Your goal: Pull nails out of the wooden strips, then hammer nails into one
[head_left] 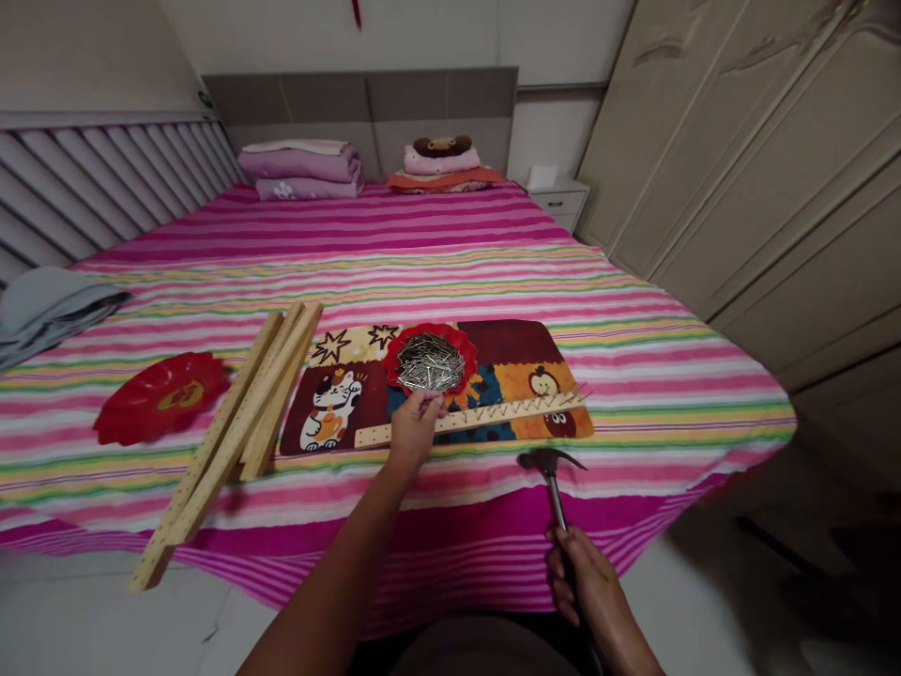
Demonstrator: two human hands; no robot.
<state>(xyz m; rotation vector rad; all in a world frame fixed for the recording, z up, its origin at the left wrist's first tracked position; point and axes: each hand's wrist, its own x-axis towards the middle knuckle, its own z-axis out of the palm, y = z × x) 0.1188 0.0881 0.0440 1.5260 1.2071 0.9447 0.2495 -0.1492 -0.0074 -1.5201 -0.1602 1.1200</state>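
My left hand (415, 424) reaches over a wooden strip (493, 416) that lies across a cartoon mat (507, 343), its fingers pinched at the near rim of a red dish of nails (431, 361). Whether a nail is between the fingers I cannot make out. Nails stand in a row along the right half of the strip. My right hand (587, 587) is wrapped round the handle of a claw hammer (550, 467), whose head hangs above the bed's front edge, right of the left hand.
Three more holed wooden strips (232, 437) lie stacked at the left, jutting over the bed's (633, 376) front edge. An empty red dish (163, 394) sits further left. Folded bedding (302, 167) and pillows (442, 161) lie at the headboard. Wardrobe doors (760, 160) stand at the right.
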